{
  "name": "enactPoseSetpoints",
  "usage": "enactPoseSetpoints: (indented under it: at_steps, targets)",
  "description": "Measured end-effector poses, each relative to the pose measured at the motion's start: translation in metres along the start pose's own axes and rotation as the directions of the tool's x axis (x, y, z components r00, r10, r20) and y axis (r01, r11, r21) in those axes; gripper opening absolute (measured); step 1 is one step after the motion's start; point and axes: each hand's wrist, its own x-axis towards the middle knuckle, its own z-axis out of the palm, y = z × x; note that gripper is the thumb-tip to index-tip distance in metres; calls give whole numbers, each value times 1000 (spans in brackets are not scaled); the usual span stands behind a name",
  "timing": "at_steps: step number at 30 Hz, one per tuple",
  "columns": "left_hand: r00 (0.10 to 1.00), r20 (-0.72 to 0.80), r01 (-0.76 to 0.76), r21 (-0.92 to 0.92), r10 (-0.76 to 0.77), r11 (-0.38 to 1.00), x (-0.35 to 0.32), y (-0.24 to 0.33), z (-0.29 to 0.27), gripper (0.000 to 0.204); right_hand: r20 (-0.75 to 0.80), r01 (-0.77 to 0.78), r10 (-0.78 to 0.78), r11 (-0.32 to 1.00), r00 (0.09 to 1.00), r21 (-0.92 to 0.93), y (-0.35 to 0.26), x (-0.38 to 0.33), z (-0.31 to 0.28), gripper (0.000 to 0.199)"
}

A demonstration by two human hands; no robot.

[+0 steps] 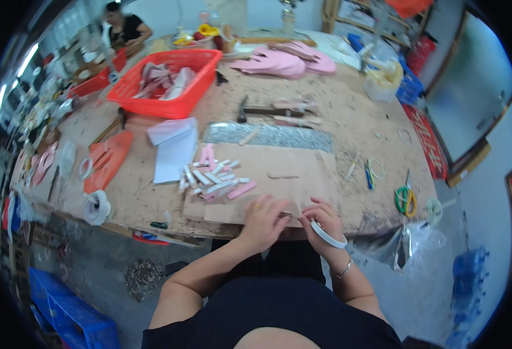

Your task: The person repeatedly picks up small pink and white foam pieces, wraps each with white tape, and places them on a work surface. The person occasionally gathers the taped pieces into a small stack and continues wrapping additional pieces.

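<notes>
1. Two hands work at the near edge of the table (349, 125): the left hand (263, 220) and the right hand (321, 218), close together, almost touching.
2. Between them is one small dark piece (285, 214), pinched at both ends by the fingertips; what it is I cannot tell.
3. One roll of white tape (327, 234) hangs around the right hand, near the wrist.
4. Both hands rest on one sheet of brown card (279, 168), at its near edge.
5. One pile of pink and white strips (215, 177) lies on the card, just beyond the left hand; too heaped to count.
6. One red basket (171, 81) stands well beyond, holding pinkish pieces.
7. One hammer (261, 109) lies past the card, behind one grey strip (267, 136).
8. One pair of green-handled scissors (406, 199) lies off to the right of the right hand.
9. Another person (125, 26) sits at the far left corner.
</notes>
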Motion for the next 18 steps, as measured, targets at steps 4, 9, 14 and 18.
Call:
enactPoseSetpoints:
  at_steps: [4,9,14,18]
  targets:
    - [999,46,-19,-36,21,999,2,-7,8,13,-49,5,-6,1000,999,-4,0,2,7,16]
    - [982,-148,-113,60,121,992,-7,-5,-13,6,-11,89,-89,996,996,-23,-3,-2,17,16]
    - [828,-375,257,-407,-417,876,9,-71,-54,7,67,565,-563,825,824,-15,-34,-13,28,26]
    - [916,-398,195,350,-43,916,28,-63,-97,12,-20,365,-368,925,929,-103,-6,-5,27,28]
